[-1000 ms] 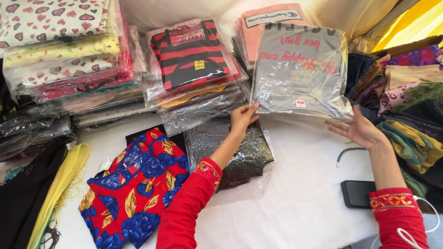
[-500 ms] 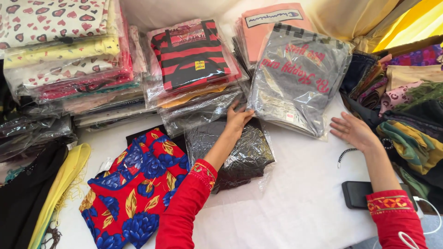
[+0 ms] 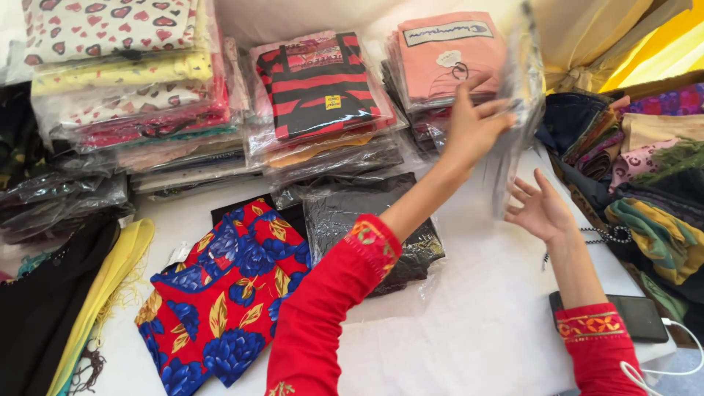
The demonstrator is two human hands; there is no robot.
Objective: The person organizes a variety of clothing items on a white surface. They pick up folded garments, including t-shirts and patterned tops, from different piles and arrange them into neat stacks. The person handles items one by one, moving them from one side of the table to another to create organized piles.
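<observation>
My left hand (image 3: 473, 125) grips the plastic-wrapped garment pack (image 3: 517, 110) upright, edge-on; right hand (image 3: 541, 211) open, empty beneath. Mid-flip; needs right-hand support.

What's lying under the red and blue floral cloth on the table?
A black piece pokes out from under the top edge of the red and blue floral cloth, and the white table cover shows around it. How far the black piece runs underneath is hidden by the cloth.

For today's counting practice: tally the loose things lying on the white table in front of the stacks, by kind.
Red and blue floral cloth: 1
Dark garment in a clear bag: 1
Black phone: 1
Total: 3
</observation>
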